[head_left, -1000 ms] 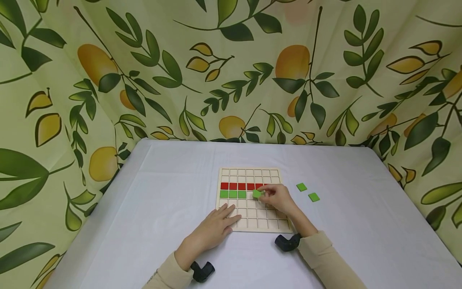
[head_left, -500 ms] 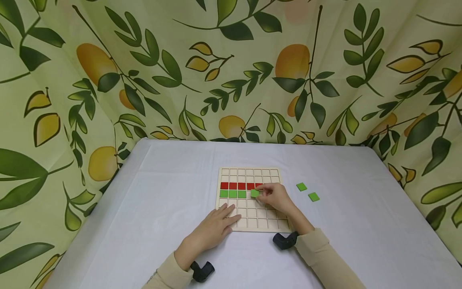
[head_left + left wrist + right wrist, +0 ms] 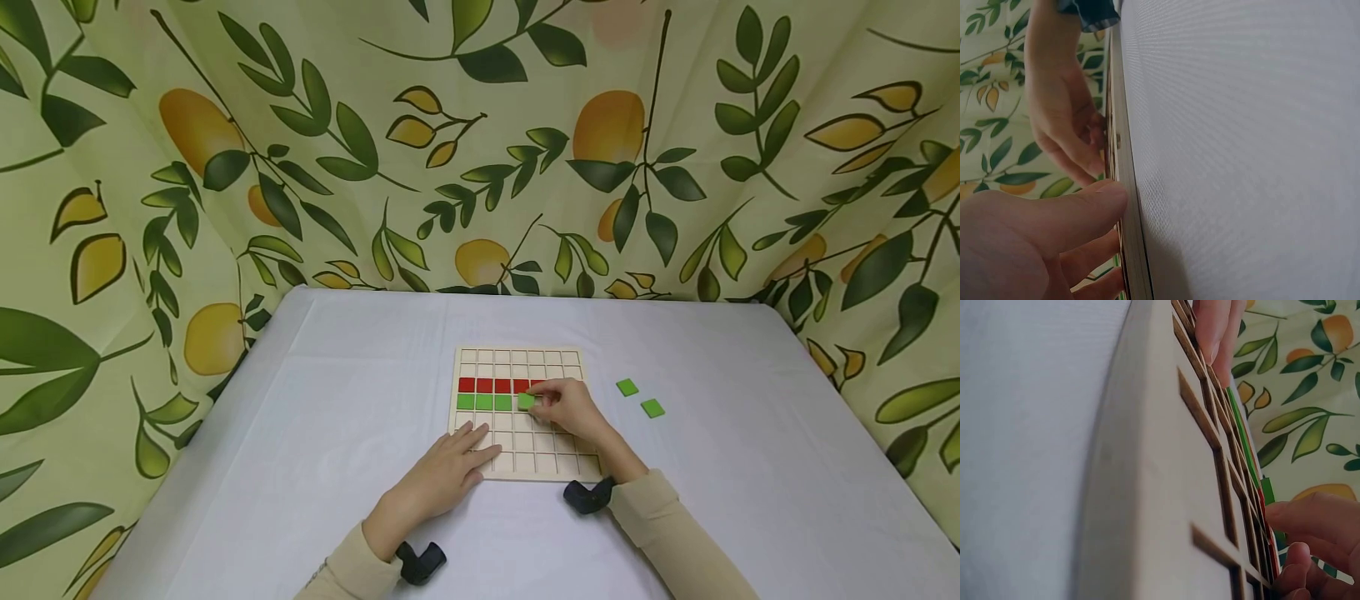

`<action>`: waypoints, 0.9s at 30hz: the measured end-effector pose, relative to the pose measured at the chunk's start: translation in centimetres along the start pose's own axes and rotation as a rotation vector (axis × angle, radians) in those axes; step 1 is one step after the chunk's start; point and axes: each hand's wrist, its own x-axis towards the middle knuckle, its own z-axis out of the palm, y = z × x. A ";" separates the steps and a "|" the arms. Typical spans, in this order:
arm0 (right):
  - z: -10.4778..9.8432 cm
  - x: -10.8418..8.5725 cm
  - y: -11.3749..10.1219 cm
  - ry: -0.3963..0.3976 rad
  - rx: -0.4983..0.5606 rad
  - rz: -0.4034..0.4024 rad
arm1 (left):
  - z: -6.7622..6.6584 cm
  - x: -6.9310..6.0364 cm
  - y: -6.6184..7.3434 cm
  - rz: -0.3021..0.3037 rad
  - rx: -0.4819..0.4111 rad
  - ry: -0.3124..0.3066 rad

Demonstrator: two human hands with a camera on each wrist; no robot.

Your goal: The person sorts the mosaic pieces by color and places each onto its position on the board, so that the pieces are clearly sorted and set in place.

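Observation:
A pale wooden grid board (image 3: 537, 462) lies on the table with a row of red tiles (image 3: 484, 386) and, just below it, green tiles (image 3: 484, 402) at the left. Between thumb and fingers my right hand (image 3: 572, 408) pinches a green tile (image 3: 527, 402) over the green row, right of the seated ones. In the right wrist view that green tile (image 3: 1268, 490) stands up tilted from the grid. My left hand (image 3: 442, 471) rests on the board's lower left corner, fingers spread. Part of the red row is hidden behind my right hand.
Two loose green tiles, a nearer one (image 3: 652, 408) and a farther one (image 3: 627, 387), lie on the white tablecloth (image 3: 360, 392) right of the board. A leaf-patterned curtain (image 3: 480, 167) hangs behind the table. Black wrist devices (image 3: 422, 565) sit at both sleeves.
My right hand has shifted slightly left with the green tile, bringing it closer to the seated green tiles. The left hand stays where it was on the board.

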 end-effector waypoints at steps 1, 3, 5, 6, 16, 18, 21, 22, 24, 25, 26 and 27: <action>0.0 0.0 0.0 -0.003 -0.002 0.000 | 0.0 0.0 0.0 -0.001 0.001 0.000; 0.1 0.1 0.0 -0.009 -0.008 0.007 | 0.1 0.0 0.0 -0.001 0.003 0.000; 0.1 0.2 -0.1 -0.016 -0.017 0.013 | 0.1 0.1 -0.1 -0.002 0.003 0.001; 0.1 0.2 -0.1 -0.018 -0.021 0.019 | 0.1 0.1 -0.1 -0.003 0.002 0.001; 0.2 0.4 -0.3 -0.029 -0.063 0.051 | -0.1 0.0 0.0 0.007 -0.001 0.009; 0.2 0.4 -0.4 -0.030 -0.067 0.055 | -0.1 0.0 0.0 0.009 0.000 0.010; 0.3 0.4 -0.5 -0.034 -0.069 0.064 | -0.1 0.0 0.0 0.003 0.002 0.007; 0.3 0.4 -0.5 -0.036 -0.067 0.073 | -0.1 0.0 0.0 0.001 0.002 0.006; 0.3 0.5 -0.5 -0.035 -0.070 0.079 | 0.0 0.0 0.0 -0.002 0.001 0.005; 0.3 0.5 -0.5 -0.035 -0.071 0.082 | 0.0 0.0 0.0 -0.002 0.001 0.005; 0.4 0.5 -0.5 -0.035 -0.070 0.083 | 0.0 0.0 0.0 -0.002 0.000 0.005; 0.4 0.5 -0.5 -0.034 -0.068 0.087 | 0.0 0.0 0.0 -0.002 0.000 0.005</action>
